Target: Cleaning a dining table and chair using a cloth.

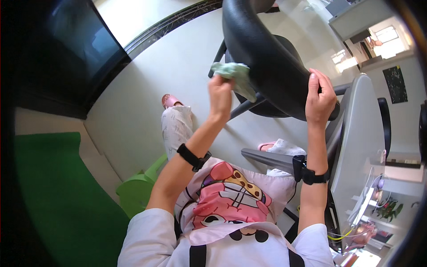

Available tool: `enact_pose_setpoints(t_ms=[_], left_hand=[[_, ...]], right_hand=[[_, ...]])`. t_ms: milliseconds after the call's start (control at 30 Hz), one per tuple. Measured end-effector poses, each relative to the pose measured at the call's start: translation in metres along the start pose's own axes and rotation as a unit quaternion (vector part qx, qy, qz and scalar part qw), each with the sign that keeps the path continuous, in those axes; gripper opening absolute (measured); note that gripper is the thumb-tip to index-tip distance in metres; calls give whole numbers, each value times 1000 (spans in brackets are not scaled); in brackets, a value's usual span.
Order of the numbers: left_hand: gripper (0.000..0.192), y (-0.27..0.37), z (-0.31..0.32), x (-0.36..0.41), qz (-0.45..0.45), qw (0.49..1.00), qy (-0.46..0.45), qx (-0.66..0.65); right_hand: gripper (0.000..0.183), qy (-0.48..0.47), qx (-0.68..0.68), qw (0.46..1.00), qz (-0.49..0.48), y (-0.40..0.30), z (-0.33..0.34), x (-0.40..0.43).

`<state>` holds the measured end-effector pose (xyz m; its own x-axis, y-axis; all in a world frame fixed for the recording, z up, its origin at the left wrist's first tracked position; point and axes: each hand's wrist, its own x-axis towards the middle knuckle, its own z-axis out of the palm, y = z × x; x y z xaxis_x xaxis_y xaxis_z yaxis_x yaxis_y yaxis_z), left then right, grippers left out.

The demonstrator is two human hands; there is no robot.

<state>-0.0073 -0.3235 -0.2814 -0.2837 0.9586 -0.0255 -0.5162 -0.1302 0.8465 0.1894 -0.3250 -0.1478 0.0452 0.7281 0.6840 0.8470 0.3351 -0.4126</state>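
A crumpled pale green cloth [243,80] is pinched in my left hand [221,98], its loose end hanging towards the floor. The cloth is right at the near side of a black chair backrest [263,56]; whether it touches the surface cannot be told. Further right, my right hand [320,96] grips the top edge of that backrest near its end, with some fingers hidden behind it. The chair's round seat [288,46] shows partly beyond the backrest. The blurred left hand suggests motion.
A light-topped table [362,133] runs along my right side, with white cables [368,187] beside it. A grey table leg [267,158] reaches towards my knees. At my left are a green plastic stool [135,192], a green mat [60,200] and a large dark screen [83,43].
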Motion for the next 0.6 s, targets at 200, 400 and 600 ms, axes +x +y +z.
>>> enact_pose_setpoints(t_ms=[200,400,600], left_hand=[[17,69,7,26,283,940,96,164],[21,71,53,60,444,776,-55,444],[24,39,90,27,478,706,-141,502]], right_hand=[[15,26,47,998,-17,-35,-89,-53],[16,65,-88,994,-26,-5,-183,-104],[15,146,-167,973,67,50,-248,-142]])
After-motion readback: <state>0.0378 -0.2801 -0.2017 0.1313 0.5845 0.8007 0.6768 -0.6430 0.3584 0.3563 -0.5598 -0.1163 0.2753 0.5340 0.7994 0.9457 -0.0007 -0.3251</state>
